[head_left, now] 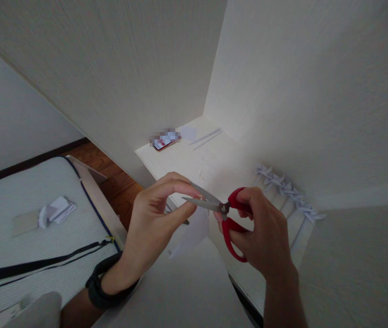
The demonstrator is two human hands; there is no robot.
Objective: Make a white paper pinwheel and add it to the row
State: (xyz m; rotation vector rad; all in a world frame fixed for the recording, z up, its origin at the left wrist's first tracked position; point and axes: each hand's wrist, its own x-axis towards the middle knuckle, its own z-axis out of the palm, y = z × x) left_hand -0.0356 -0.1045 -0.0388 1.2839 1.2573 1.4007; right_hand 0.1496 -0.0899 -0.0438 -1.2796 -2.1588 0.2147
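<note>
Right hand: the right hand [262, 223] is closed around the red handles of the scissors [224, 208], fingers through the loops.
Scissors: held up between the two hands, pointing toward the left one, the blades parted in a narrow V.
Left hand: the left hand [161, 209] is curled, forefinger and thumb tips close together right at the blades; whether they grip anything I cannot tell for sure.
Pale bit: a small pale bit [203, 198] seems to show between the blades beside the left fingertips, too small to identify.
White paper: a loose piece of white paper [194, 232] lies below the hands.
Scraps: small white scraps [201, 175] lie on the tabletop [176, 160], just beyond the blades.
Paper row: white folded pieces on thin stems, a paper row [284, 189], sit beyond and to the right of the right hand.
Thin sticks: two thin sticks [207, 136] lie farther beyond both hands.
Step in hand: apparently fine snipping at the left fingertips.
Next move: calls for a steady left pinch, skin clear of both edges, and a short, controlled squeeze of the handles.
</note>
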